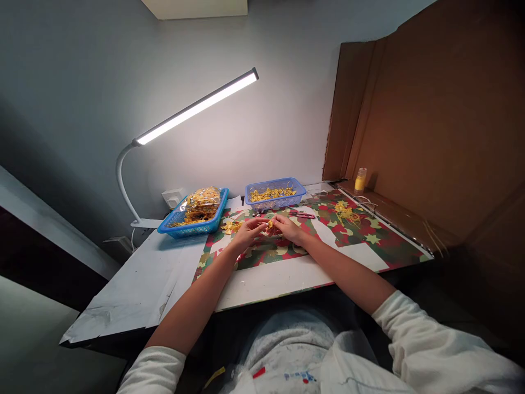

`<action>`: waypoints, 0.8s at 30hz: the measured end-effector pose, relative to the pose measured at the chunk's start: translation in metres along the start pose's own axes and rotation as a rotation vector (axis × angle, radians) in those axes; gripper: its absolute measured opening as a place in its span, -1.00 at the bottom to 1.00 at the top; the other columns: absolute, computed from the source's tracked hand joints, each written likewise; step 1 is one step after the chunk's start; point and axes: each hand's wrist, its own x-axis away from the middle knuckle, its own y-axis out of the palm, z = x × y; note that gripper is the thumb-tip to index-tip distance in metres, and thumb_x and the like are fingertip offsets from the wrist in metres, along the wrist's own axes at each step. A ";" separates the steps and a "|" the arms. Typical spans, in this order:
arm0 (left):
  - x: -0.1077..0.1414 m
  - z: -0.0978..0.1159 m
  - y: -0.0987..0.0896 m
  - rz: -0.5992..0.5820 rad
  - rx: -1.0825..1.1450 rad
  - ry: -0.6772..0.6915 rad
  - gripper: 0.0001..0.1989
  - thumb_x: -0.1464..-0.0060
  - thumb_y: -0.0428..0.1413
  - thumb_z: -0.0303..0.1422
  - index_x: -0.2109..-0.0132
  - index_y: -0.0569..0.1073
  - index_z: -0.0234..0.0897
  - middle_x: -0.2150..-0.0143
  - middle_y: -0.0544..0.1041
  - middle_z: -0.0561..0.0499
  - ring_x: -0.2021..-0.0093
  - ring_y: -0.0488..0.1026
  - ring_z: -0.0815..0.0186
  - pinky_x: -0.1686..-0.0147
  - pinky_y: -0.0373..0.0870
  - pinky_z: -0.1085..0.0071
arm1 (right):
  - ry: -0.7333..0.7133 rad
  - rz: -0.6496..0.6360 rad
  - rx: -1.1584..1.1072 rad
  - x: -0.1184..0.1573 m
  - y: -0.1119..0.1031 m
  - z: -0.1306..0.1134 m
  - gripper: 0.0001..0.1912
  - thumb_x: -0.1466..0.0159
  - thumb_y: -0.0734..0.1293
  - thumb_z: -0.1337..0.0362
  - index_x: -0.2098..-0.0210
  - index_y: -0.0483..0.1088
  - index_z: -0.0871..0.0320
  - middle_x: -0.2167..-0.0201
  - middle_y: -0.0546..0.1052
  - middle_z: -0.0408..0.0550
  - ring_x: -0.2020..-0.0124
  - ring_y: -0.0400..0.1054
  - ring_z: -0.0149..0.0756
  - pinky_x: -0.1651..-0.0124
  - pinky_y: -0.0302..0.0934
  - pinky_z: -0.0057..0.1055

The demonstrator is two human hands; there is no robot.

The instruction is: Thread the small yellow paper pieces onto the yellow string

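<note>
My left hand (249, 232) and my right hand (287, 227) meet over the middle of the table. Between their fingertips is a small yellow piece (269, 224), too small to make out its kind. Both hands have their fingers pinched on it. Just left of my left hand lies a little heap of yellow pieces (230, 227). Beyond my right hand rests a red-handled tool (302, 215), perhaps small scissors or snips. Farther right is a tangle of yellow strings and pieces (348, 213).
A blue basket (192, 230) with yellow pieces and a clear bag stands back left. Behind the hands sits a purple-blue basket (274, 203) of yellow strands. A lit lamp (197, 108) arches above. Cardboard (430, 109) walls the right side, near a yellow-filled bottle (360, 179).
</note>
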 end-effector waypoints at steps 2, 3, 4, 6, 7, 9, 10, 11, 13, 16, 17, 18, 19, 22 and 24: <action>0.001 0.001 0.000 0.005 0.051 -0.018 -0.54 0.18 0.32 -0.16 0.10 0.54 -0.24 0.22 0.54 -0.05 0.27 0.46 0.34 0.33 0.40 0.47 | -0.011 0.001 0.007 0.001 0.001 -0.001 -0.74 -0.25 0.25 0.12 0.46 0.18 0.13 0.52 0.43 -0.21 0.44 0.39 -0.41 0.31 0.24 -0.46; 0.001 0.001 0.000 0.017 0.083 -0.034 -0.53 0.18 0.33 -0.19 0.07 0.52 -0.24 0.23 0.54 -0.04 0.28 0.47 0.35 0.34 0.41 0.47 | -0.019 0.001 0.013 0.002 0.001 -0.001 -0.74 -0.26 0.25 0.13 0.46 0.17 0.13 0.51 0.43 -0.20 0.43 0.39 -0.41 0.30 0.24 -0.45; 0.001 0.001 0.000 0.033 0.116 -0.058 -0.52 0.18 0.34 -0.22 0.06 0.51 -0.23 0.24 0.54 -0.03 0.30 0.47 0.36 0.35 0.41 0.47 | -0.030 0.004 0.021 0.002 0.001 -0.001 -0.74 -0.26 0.24 0.13 0.45 0.17 0.13 0.50 0.42 -0.20 0.42 0.39 -0.41 0.29 0.24 -0.45; 0.001 0.000 -0.001 0.056 0.172 -0.116 -0.54 0.19 0.35 -0.26 0.09 0.50 -0.25 0.25 0.53 -0.02 0.32 0.47 0.38 0.36 0.43 0.46 | -0.059 0.015 0.046 0.003 0.001 -0.001 -0.75 -0.26 0.23 0.13 0.44 0.17 0.13 0.50 0.40 -0.20 0.41 0.39 -0.41 0.28 0.25 -0.44; 0.001 -0.001 -0.001 0.057 0.194 -0.144 -0.56 0.20 0.36 -0.28 0.12 0.50 -0.26 0.26 0.52 -0.02 0.32 0.48 0.38 0.35 0.43 0.46 | -0.075 0.022 0.061 0.003 0.001 0.000 -0.75 -0.26 0.23 0.13 0.44 0.16 0.12 0.50 0.39 -0.21 0.41 0.38 -0.41 0.27 0.25 -0.44; 0.000 -0.003 -0.002 0.045 0.219 -0.175 -0.59 0.23 0.37 -0.28 0.18 0.50 -0.29 0.26 0.52 -0.01 0.32 0.48 0.38 0.32 0.44 0.45 | -0.112 0.028 0.099 0.004 0.001 0.000 -0.76 -0.26 0.22 0.13 0.44 0.16 0.12 0.51 0.36 -0.22 0.41 0.37 -0.40 0.26 0.25 -0.42; 0.000 -0.004 -0.002 0.041 0.221 -0.179 -0.59 0.24 0.38 -0.27 0.20 0.50 -0.29 0.26 0.52 -0.01 0.31 0.49 0.38 0.31 0.45 0.45 | -0.131 0.027 0.121 0.004 0.001 0.000 -0.76 -0.27 0.22 0.13 0.44 0.16 0.11 0.51 0.35 -0.22 0.41 0.36 -0.39 0.26 0.25 -0.41; 0.000 -0.004 -0.002 0.042 0.217 -0.178 -0.59 0.26 0.39 -0.27 0.22 0.50 -0.30 0.27 0.52 -0.01 0.31 0.49 0.38 0.31 0.45 0.45 | -0.149 0.023 0.141 0.005 0.001 0.000 -0.77 -0.27 0.21 0.13 0.44 0.16 0.11 0.50 0.35 -0.22 0.41 0.36 -0.38 0.25 0.25 -0.40; 0.000 -0.004 -0.001 0.058 0.199 -0.160 -0.58 0.30 0.40 -0.25 0.25 0.50 -0.31 0.27 0.52 0.00 0.31 0.48 0.37 0.33 0.44 0.47 | -0.186 0.023 0.173 0.006 0.001 0.000 -0.78 -0.27 0.20 0.14 0.43 0.17 0.11 0.49 0.33 -0.21 0.41 0.34 -0.38 0.25 0.24 -0.39; 0.002 0.000 0.002 0.090 0.153 -0.099 -0.57 0.31 0.40 -0.22 0.27 0.49 -0.32 0.30 0.52 0.02 0.33 0.47 0.39 0.40 0.42 0.53 | -0.226 0.031 0.219 0.006 0.001 0.000 -0.80 -0.27 0.18 0.16 0.42 0.17 0.12 0.47 0.33 -0.20 0.42 0.33 -0.37 0.24 0.23 -0.37; 0.002 0.002 0.003 0.105 0.139 -0.075 -0.57 0.30 0.39 -0.22 0.27 0.49 -0.32 0.31 0.51 0.02 0.33 0.47 0.40 0.42 0.42 0.54 | -0.235 0.030 0.233 0.007 0.001 0.000 -0.81 -0.27 0.17 0.17 0.42 0.17 0.12 0.47 0.34 -0.20 0.41 0.33 -0.37 0.23 0.22 -0.37; 0.003 0.003 0.005 0.121 0.131 -0.059 -0.57 0.29 0.39 -0.22 0.25 0.48 -0.31 0.32 0.51 0.03 0.34 0.47 0.40 0.43 0.42 0.55 | -0.244 0.030 0.250 0.007 0.001 0.000 -0.82 -0.28 0.15 0.19 0.42 0.17 0.11 0.46 0.35 -0.19 0.40 0.33 -0.36 0.23 0.22 -0.37; 0.003 0.004 0.006 0.135 0.135 -0.058 -0.57 0.27 0.38 -0.23 0.23 0.47 -0.31 0.33 0.50 0.04 0.35 0.47 0.40 0.44 0.43 0.54 | -0.255 0.034 0.274 0.007 0.001 0.000 -0.83 -0.28 0.14 0.20 0.42 0.18 0.11 0.46 0.36 -0.18 0.39 0.32 -0.36 0.23 0.21 -0.37; 0.003 0.005 0.009 0.123 0.219 -0.166 -0.58 0.22 0.37 -0.31 0.19 0.45 -0.31 0.37 0.50 0.04 0.39 0.49 0.39 0.42 0.47 0.49 | -0.294 0.080 0.393 0.009 0.002 -0.001 -0.86 -0.27 0.13 0.25 0.40 0.22 0.12 0.47 0.38 -0.16 0.39 0.28 -0.34 0.25 0.17 -0.39; 0.002 0.003 0.010 0.059 0.304 -0.284 -0.66 0.18 0.36 -0.38 0.23 0.45 -0.34 0.37 0.52 0.01 0.40 0.49 0.41 0.36 0.49 0.49 | -0.313 0.113 0.480 0.011 0.002 -0.002 -0.87 -0.25 0.13 0.27 0.40 0.25 0.12 0.47 0.37 -0.16 0.40 0.25 -0.34 0.28 0.14 -0.39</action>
